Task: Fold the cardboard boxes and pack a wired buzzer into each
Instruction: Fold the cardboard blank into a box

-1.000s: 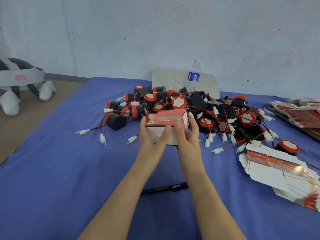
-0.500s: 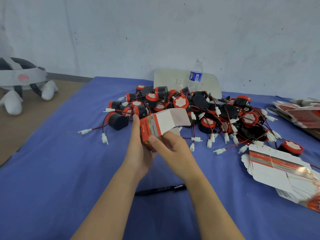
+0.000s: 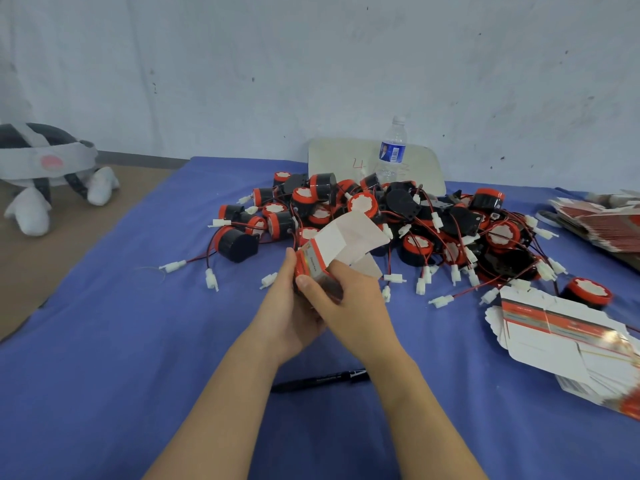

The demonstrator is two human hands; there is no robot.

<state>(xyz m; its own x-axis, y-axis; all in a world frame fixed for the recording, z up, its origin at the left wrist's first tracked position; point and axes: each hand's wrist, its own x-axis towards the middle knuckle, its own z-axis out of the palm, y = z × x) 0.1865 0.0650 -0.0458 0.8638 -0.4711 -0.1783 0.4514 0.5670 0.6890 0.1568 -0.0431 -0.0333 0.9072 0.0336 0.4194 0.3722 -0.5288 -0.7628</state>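
Seen from a head-worn camera, two bare forearms reach out over a table covered in blue cloth (image 3: 138, 341). At the centre, both hands hold one small white and red cardboard box (image 3: 341, 242) just above the cloth. The box is partly formed, and its white flaps hang open at the far right end. The left hand (image 3: 291, 306) wraps around the red end from the left, with the fingers curled behind it. The right hand (image 3: 349, 303) grips from the near side, its thumb laid across the printed face.

Just beyond the box lies a large tangled pile of round black and red buzzers with red wires and white plugs (image 3: 398, 223). A fanned stack of flat, unfolded white and red cartons (image 3: 561, 341) lies at the near right, with a second stack (image 3: 602, 223) at the far right. A black marker pen (image 3: 320, 380) rests on the cloth near the wrists. A clear plastic water bottle (image 3: 391, 150) stands at the far edge in front of a pale board (image 3: 336, 161). A grey and white plush toy (image 3: 45, 174) sits off the table at the far left.

The step in hand looks like folding. One end probably needs its flaps tucked shut before a buzzer from the pile can go in with its wire coiled.
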